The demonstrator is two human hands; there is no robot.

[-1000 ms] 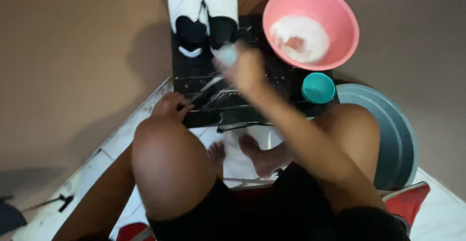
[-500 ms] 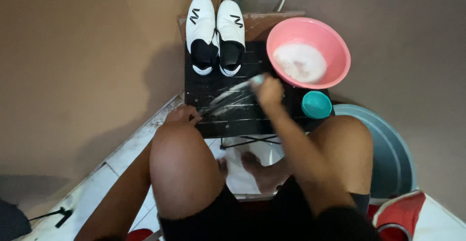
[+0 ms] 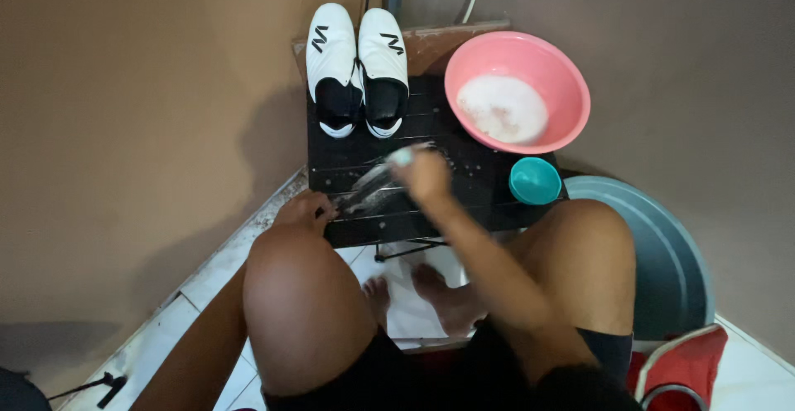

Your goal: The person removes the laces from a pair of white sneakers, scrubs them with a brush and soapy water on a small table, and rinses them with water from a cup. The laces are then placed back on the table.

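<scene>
— Tiled floor, a black slatted table over it; what are the hands doing?
— Right hand is closed around a pale-handled brush, bristles down on a dark insole lying flat; left hand pins its near end.
— Around them?
— White shoes behind, pink basin of suds and teal cup to the right.

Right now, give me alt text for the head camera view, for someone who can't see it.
Seen from above, a seated person's right hand holds a pale-handled brush over a flat grey insole that the left hand steadies on a small black slatted table. White and black shoes, a pink plastic basin of soapy water and a teal cup sit behind.
</scene>
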